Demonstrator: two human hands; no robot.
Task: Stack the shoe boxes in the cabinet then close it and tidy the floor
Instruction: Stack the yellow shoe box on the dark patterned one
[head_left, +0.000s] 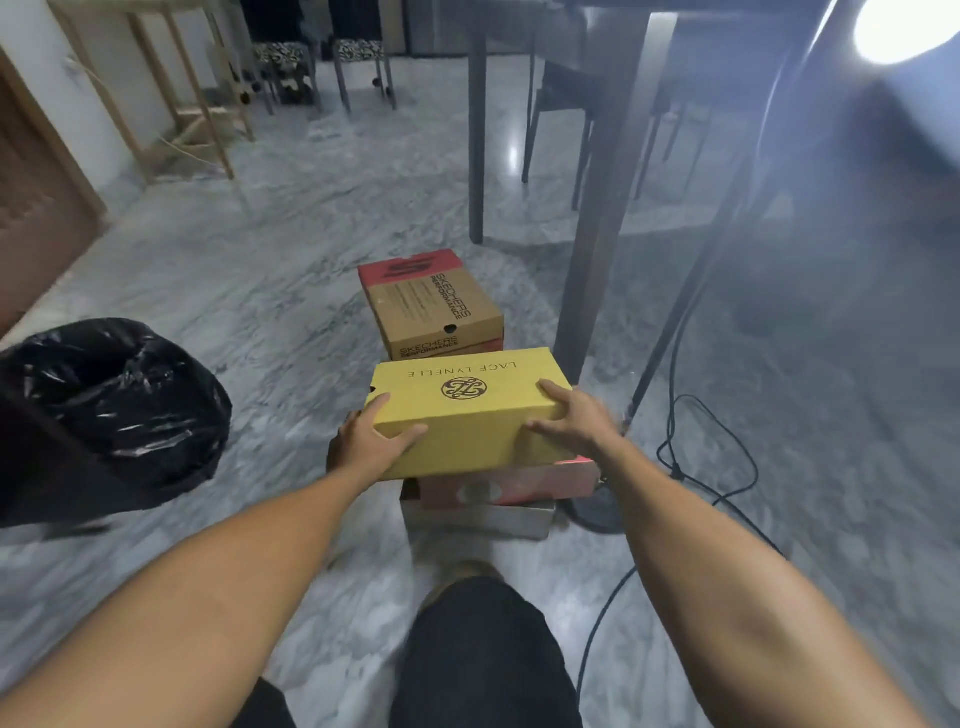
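- Left hand grips the near-left corner of the yellow box: thumb on the lid, fingers curled round the side and underneath.
- Right hand holds the box's right end, thumb along the front face, fingers over the top edge and down the far side.
- Yellow box (lid on, round emblem and lettering on top) sits over a red box; can't tell if it touches it or is held just above.
- Red box rests on a white box, which is on the floor.
- Brown box with a red end stands on the floor just behind the yellow one.
- Black bin bag on the floor to the left, well apart from the boxes.
- Desk leg just right of the boxes; black cable loops on the floor further right.
- Person's knee in dark trousers at bottom centre.
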